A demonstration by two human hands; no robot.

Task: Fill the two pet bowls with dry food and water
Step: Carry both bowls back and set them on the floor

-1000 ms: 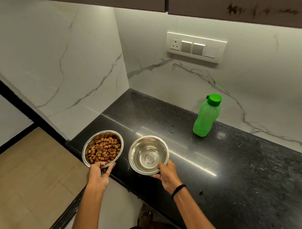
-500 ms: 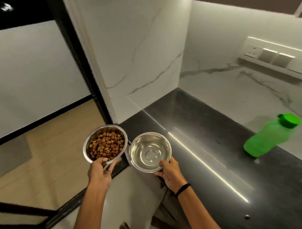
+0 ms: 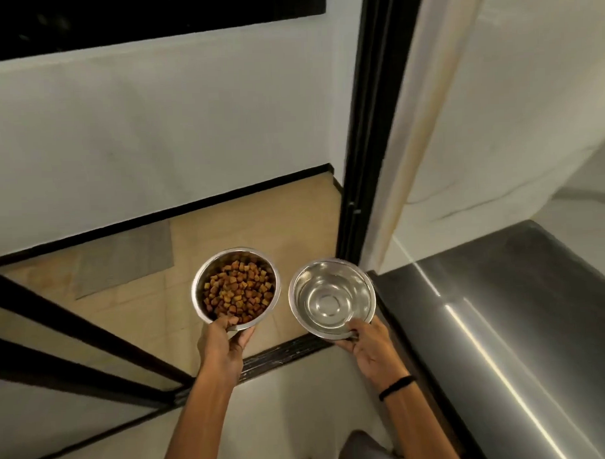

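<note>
Food bowl: a round shiny steel bowl (image 3: 201, 284), which I see well filled with brown dry food (image 3: 238, 291) in small chunks.
Second bowl: the same steel make (image 3: 331, 298), with a bright inside and a ring at its bottom; I cannot tell whether it holds water.
Left hand: my view shows the left hand (image 3: 223, 345) clamped on the near rim of the food bowl, thumb on top.
Right hand: the right hand (image 3: 370, 347) grips the near rim of the second bowl, thumb over the edge; a black band (image 3: 395, 387) sits on that wrist.
Where: both bowls are held up in the air, side by side with a gap between them. The food bowl is over the tan floor (image 3: 294, 222); the second is just beside the end of the dark counter (image 3: 520, 307).
Facing: both mouths point up toward me, roughly level; being round, they have no long axis.
Around: a grey mat (image 3: 124, 259) lies on the floor beyond the bowls, near a white wall, and a black door frame (image 3: 362, 124) stands behind the second bowl.
</note>
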